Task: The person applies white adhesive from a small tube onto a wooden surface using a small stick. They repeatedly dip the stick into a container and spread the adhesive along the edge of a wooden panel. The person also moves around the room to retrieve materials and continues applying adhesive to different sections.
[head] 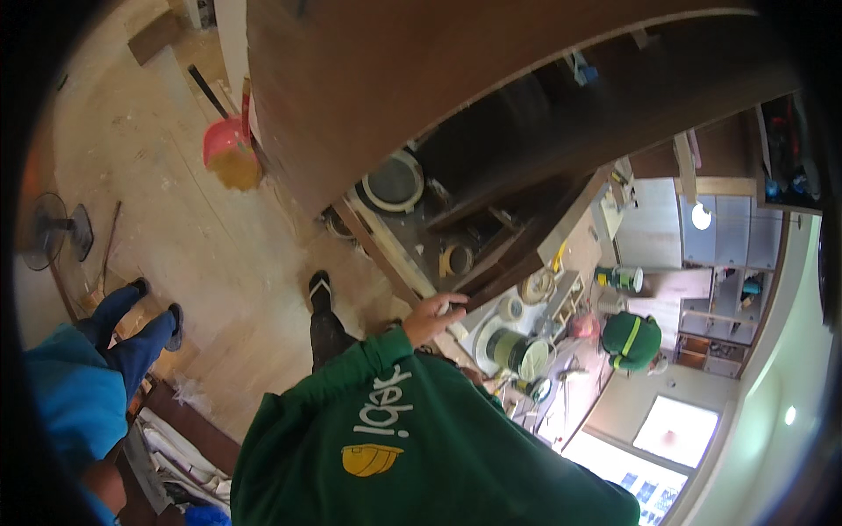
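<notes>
My left hand [434,319], in a green sleeve, reaches to the corner of a dark brown wooden panel [506,273]. Its thumb and fingers are bent around a small pale thing, too small to name, and I cannot tell whether they grip it. Beside the fingers runs a pale raw wood edge [388,243]. Behind it, inside the dark cabinet, lie a tape roll [457,260] and a round container with a cream rim [393,182]. My right hand [472,376] is mostly hidden behind my sweatshirt, so its grip does not show. A large brown panel [368,85] rises ahead.
To the right, a worktop holds a green paint bucket [516,352] and tape rolls [539,286]. Beyond it is a person in green [631,342]. On the left are a person in blue [79,388], a fan [49,230] and a pink dustpan [227,141] with sawdust.
</notes>
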`<state>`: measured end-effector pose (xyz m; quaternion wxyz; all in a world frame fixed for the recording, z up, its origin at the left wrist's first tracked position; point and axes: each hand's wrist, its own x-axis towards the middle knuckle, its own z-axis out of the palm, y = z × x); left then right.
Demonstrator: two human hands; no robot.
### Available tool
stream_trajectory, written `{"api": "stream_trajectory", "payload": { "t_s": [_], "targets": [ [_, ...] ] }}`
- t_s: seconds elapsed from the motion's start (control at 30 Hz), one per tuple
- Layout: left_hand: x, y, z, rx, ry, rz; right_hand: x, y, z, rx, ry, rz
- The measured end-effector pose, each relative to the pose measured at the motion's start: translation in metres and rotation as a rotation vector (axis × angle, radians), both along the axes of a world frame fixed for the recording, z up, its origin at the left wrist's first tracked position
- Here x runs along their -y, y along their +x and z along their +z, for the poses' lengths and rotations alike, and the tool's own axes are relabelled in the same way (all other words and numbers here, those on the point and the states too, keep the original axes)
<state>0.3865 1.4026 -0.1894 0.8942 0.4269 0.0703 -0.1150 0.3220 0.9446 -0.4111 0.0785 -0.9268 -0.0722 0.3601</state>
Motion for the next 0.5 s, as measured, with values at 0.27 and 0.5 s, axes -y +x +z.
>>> {"api": "stream_trajectory", "payload": {
  "t_s": [0.27, 0.5],
  "targets": [
    [0.002, -0.01, -0.049, -0.328, -0.191, 0.091, -0.033, -0.013, 0.065, -0.05, 0.366, -0.251],
    [0.0, -0.017, -0.085, -0.136, 0.032, 0.176, -0.045, -0.04, 0.06, -0.068, 0.311, -0.267]
  ]
}}
